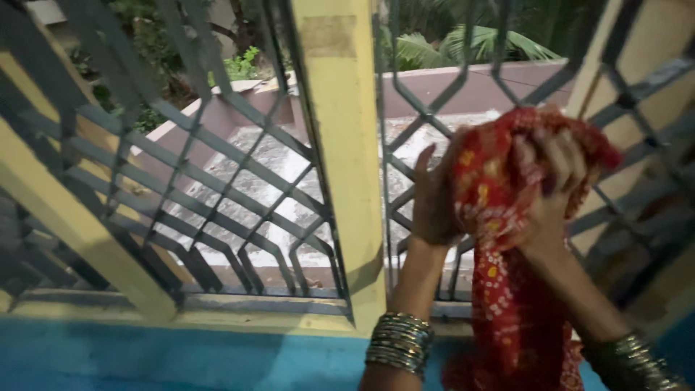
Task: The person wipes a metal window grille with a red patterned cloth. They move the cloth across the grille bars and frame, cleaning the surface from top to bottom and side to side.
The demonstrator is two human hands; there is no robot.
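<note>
- Two hands up at the window, both on one red cloth; nothing else held.
- Grille at 9 o'clock: grey metal lattice, yellow frame, nothing draped on it. Outside: wet concrete roof, green plants beyond.
- Yellow post at 12 o'clock splits the two grille panels.
- Left hand: fingers spread, palm flat against the cloth's left side, supporting rather than gripping. Bangles on that wrist.
- Cloth bunched into a wad at 2 o'clock, tail hanging down to 5 o'clock between the forearms.
- Right hand: fingers curled over the top of the wad, clamped on it.
- Progress, my read: cloth is gathered and lifted to grille height, not yet touching the bars as far as I can tell. Hanging or wiping is still left.
</note>
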